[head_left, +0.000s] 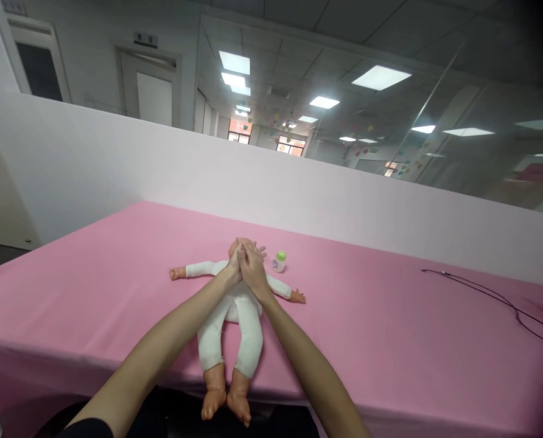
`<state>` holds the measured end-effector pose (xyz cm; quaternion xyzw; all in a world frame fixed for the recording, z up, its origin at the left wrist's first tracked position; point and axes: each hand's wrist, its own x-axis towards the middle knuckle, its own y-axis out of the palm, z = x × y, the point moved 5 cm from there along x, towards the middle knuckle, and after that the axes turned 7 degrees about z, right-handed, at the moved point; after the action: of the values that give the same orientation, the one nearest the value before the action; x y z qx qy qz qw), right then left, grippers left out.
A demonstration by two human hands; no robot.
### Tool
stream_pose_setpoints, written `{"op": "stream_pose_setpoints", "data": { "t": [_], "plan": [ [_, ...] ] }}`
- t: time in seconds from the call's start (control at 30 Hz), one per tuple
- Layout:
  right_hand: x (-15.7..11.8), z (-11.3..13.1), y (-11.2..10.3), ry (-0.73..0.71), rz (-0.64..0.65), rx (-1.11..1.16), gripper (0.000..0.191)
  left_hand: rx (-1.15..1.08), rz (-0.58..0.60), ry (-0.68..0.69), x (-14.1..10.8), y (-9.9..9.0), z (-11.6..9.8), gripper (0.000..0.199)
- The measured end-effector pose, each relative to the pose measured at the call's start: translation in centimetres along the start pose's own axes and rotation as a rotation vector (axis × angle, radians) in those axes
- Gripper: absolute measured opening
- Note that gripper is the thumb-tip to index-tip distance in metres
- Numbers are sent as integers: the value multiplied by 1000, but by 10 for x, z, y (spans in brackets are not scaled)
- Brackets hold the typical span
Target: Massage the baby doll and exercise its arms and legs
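A baby doll (249,340) with a white cloth body lies on its back, arms spread and feet toward me. Above its upper chest and face, my left hand (235,260) and my right hand (252,267) meet palm to palm. Fingertips of my left hand stick out spread beyond my right hand, whose fingers lie stretched against it. No object shows between the palms. Both hands hide much of the doll's head. Just right of them stands a small clear jar (279,262) with a green lid, upright and untouched.
A pink-covered table (367,328) bears the doll and jar, with the doll's feet at its front edge. Thin black cables (486,290) lie at the right. A reddish thing at the right edge is cut off. Behind rises a white wall (253,176) topped with glass.
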<state>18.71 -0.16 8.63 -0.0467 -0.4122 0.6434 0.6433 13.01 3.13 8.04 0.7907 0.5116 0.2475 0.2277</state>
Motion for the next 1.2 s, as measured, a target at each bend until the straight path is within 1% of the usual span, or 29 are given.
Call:
{"op": "stream_pose_setpoints", "data": {
  "t": [0.03,0.1,0.17,0.2,0.27,0.3,0.4,0.5,0.6,0.67,0.73,0.8,0.87,0.93,1.0,1.1,1.2],
  "plan": [
    [5,-1,-7,9,-32,-30,64,37,5,-1,2,-2,-2,61],
    [16,-13,-23,52,-104,-76,61,176,-14,25,7,-12,-9,51],
    [26,-33,-35,126,-149,-75,59,375,-69,99,13,-26,-21,38],
    [30,-45,-37,165,-153,-56,58,477,-108,144,16,-34,-27,32],
    [38,-68,-35,235,-135,-5,57,684,-200,208,20,-50,-37,27],
    [42,-78,-33,263,-127,16,56,779,-251,215,22,-57,-41,25],
    [51,-103,-22,316,-109,52,55,969,-364,174,24,-74,-44,20],
    [55,-120,-13,345,-108,93,57,1011,-415,153,26,-85,-39,18],
    [56,-131,-5,347,-111,175,60,959,-443,165,30,-95,-29,28],
    [56,-134,-1,337,-87,243,61,933,-431,173,35,-98,-22,34],
    [57,-135,4,325,-49,324,64,949,-402,166,39,-98,-17,34],
    [58,-135,7,320,-25,400,64,1040,-384,138,41,-96,-15,31],
    [59,-136,8,328,-24,452,59,1164,-397,86,41,-94,-14,35],
    [60,-138,9,350,-32,482,57,1243,-417,53,40,-93,-15,42],
    [60,-140,10,378,-43,503,58,1249,-412,64,40,-92,-16,46],
    [60,-142,12,405,-49,528,61,1236,-367,87,41,-93,-17,49],
    [61,-143,11,423,-53,526,61,1225,-376,54,43,-97,-17,49]
  ]
}}
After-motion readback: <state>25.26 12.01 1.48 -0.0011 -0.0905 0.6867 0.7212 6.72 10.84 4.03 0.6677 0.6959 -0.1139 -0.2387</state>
